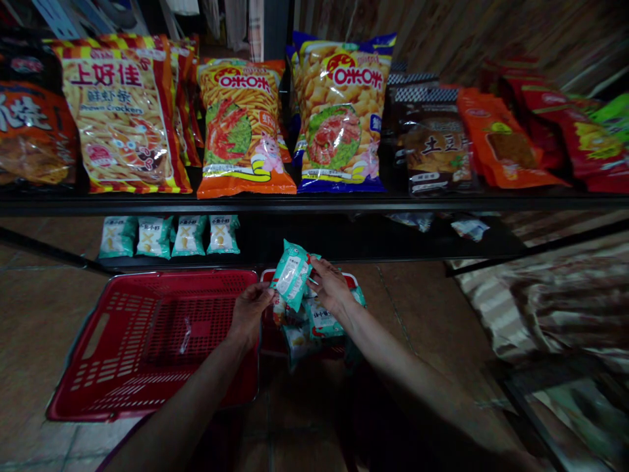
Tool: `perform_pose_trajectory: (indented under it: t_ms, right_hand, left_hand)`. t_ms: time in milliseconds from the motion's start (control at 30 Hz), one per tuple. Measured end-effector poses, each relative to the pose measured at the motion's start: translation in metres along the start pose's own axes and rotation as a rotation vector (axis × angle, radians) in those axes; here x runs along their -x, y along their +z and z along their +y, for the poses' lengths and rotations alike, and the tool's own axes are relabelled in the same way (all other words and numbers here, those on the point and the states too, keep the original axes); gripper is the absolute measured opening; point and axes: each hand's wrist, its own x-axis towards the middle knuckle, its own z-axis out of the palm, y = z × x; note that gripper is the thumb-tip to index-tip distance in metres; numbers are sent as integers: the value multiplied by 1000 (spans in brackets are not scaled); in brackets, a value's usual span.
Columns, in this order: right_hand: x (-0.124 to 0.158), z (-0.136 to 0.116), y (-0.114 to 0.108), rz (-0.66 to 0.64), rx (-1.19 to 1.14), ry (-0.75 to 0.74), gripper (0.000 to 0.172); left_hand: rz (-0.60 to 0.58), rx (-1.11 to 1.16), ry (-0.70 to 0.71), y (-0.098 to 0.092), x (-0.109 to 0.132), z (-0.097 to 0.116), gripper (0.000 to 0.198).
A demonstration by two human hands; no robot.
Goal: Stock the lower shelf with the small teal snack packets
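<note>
Between my two hands is a small teal snack bag (pixel 291 275), tilted, its printed white panel facing up. My left hand (pixel 249 309) pinches its lower left edge. With its fingers closed on the bag's right edge, my right hand (pixel 330 283) holds the other side. Below, a smaller red basket (pixel 268 341) contains several more teal snack bags (pixel 324 321), partly covered by my right hand and wrist. On the lower shelf (pixel 295 233), several like bags (pixel 189 236) stand upright in a row at the left.
A large red basket (pixel 78 387) is on the tiled floor to the left, a clear wrapper inside. Above, the black upper shelf (pixel 295 204) carries big snack bags (pixel 246 131). Small plastic packets (pixel 470 228) lie on the lower shelf's right, near striped cloth (pixel 531 314).
</note>
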Motion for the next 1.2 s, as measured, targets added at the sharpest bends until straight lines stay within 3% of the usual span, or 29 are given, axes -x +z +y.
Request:
perform_pose_trajectory:
  t_ms: [100,267,567,833,1033,1200]
  right_hand:
    - [0,-1,0,7,-9,3,32]
    - [3,-4,3,12,-13,3,32]
    - [-1,-9,3,16,-12,-59,33]
    - [2,-13,4,61,11,-55,32]
    - [2,-11,4,25,30,-87,31]
    - [2,-7,6,29,68,-100,31]
  left_hand:
    - [-32,-44,43,0,0,-1,33]
    - [26,-72,71,-1,-4,-2,34]
    - [37,-121,27,-2,0,4,29]
    - [-18,-402,32,1,4,7,27]
    - [-86,-333,-30,1,6,6,24]
    - [-192,-267,-27,3,8,8,38]
